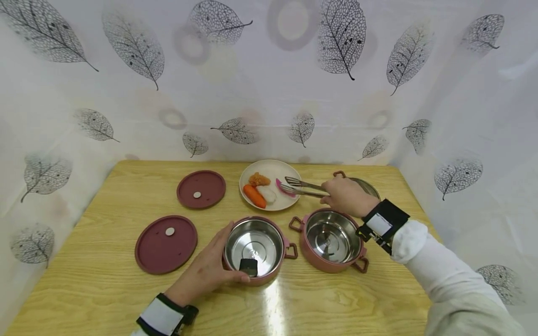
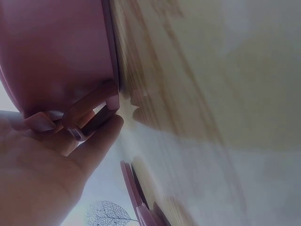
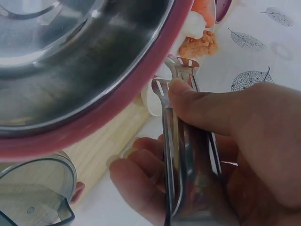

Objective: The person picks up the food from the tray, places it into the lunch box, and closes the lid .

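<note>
My left hand [image 1: 210, 262] grips the left pink pot [image 1: 275, 273] at its left side, thumb along the front rim. In the left wrist view its fingers curl about the pot's side handle [image 2: 91, 106]. A dark squarish patch [image 1: 248, 267] shows at the pot's inner front wall. My right hand [image 1: 348, 196] holds metal tongs [image 1: 312, 192], thumb on one arm and fingers on the other. Their slotted tips, slightly apart, overlap a pink piece [image 1: 279, 184] on the cream plate [image 1: 274, 165]. An orange carrot-like piece [image 1: 254, 196], a white piece [image 1: 266, 193] and a crumbly golden-brown piece [image 1: 259, 179] share the plate.
A second pink pot [image 1: 321, 261] stands right of the first, below my right forearm. Behind my right hand lies a clear lid [image 1: 368, 185]. Two maroon round lids [image 1: 164, 252] [image 1: 201, 183] lie at left. A leaf-patterned curtain [image 1: 260, 93] encloses the wooden table [image 1: 105, 233].
</note>
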Available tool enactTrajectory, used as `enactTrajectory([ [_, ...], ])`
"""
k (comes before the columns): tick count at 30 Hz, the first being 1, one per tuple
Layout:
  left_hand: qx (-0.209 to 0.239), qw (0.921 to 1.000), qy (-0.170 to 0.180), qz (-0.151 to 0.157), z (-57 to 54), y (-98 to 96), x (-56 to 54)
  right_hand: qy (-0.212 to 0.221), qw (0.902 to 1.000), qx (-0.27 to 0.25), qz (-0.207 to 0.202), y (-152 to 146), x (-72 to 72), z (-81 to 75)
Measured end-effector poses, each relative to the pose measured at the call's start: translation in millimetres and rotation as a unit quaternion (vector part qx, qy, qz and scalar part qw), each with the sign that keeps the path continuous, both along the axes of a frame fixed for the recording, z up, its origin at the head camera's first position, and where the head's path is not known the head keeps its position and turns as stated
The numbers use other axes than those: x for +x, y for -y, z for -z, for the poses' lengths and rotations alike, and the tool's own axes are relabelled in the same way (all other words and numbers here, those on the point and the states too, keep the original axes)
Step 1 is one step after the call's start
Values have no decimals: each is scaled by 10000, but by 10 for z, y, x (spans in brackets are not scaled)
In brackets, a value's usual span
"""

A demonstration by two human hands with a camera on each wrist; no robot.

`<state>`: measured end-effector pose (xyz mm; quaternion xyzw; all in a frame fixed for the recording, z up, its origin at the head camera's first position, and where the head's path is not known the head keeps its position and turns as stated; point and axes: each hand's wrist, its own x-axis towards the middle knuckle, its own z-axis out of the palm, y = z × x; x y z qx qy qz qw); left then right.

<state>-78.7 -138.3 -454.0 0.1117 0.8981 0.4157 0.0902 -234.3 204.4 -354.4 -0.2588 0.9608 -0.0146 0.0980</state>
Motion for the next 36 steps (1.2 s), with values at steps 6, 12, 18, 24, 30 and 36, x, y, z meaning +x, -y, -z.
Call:
enactTrajectory([
  [6, 63, 10000, 26, -17, -3, -4, 1, 127, 9999, -89, -46, 9, 20, 34],
  [12, 40, 10000, 40, -40, -5, -8, 7, 36, 10000, -84, -7, -1, 25, 55],
  [18, 37, 9999, 102, -75, -7, -8, 3, 2, 9997, -249, -58, -25, 32, 45],
  [24, 76, 9999, 79, -54, -10, -10, 2, -358, 9982, -429, -222, -38, 54, -15],
  [30, 104, 9999, -8, -29, 3, -3, 6, -629, 9952, -631, -408, -7, 126, -150],
  [36, 127, 9999, -96, -7, 22, 5, 0, -951, 9886, -842, -810, 31, 245, -279],
])
